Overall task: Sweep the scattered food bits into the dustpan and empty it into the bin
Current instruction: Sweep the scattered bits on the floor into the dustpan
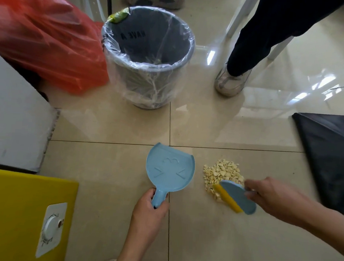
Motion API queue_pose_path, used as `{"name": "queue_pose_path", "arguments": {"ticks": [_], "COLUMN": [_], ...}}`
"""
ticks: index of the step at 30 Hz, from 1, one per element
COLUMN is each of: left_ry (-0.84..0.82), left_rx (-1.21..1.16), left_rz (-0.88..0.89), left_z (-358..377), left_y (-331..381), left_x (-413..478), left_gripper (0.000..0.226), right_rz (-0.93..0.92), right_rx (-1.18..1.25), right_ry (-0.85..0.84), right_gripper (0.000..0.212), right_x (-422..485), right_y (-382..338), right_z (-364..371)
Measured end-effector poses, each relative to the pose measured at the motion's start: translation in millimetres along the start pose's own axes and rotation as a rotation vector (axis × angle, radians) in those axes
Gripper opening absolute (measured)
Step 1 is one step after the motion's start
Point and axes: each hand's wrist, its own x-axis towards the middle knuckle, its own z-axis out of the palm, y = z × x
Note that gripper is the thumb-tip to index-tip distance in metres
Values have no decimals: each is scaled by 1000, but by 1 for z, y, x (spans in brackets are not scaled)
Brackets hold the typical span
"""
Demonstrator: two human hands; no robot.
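While the left hand grips the blue dustpan handle, the right hand pinches a small brush against the food bits, seemingly ready to sweep them leftward into the pan.

Glossy beige tile floor, dark grout lines crossing mid-scene, bright window glare far right. White cabinet left, yellow panel near left. Orange plastic bag far left. Black sheet right. Bystander's leg far.

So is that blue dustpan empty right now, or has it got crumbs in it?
Empty. The dustpan shows only bare blue plastic, and the food bits lie in a pile on the floor beside it.
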Motion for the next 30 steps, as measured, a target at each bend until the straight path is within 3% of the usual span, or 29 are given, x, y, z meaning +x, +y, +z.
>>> {"name": "queue_pose_path", "arguments": {"ticks": [5,9,12,17,22,30], "left_ry": [-67,-193,-316,-435,-567,-556], "left_rx": [148,445,595,788,829,786], "left_rz": [55,47,-3,23,-38,-77], "left_z": [-17,-32,-33,-7,19,26], "left_y": [-5,-5,9,46,63,66], "left_x": [2,11,25,41,53,53], "left_gripper": [31,28,29,32,29,34], "right_rz": [338,403,466,364,293,160], "right_rx": [45,-81,-53,-56,34,212], "right_ry": [181,44,50,127,136,113], "right_gripper": [20,5,5,12,21,12], "right_x": [-16,-12,2,32,50,45], "right_y": [47,56,48,17,-28,-91], "right_z": [0,21,27,28,18,12]}}
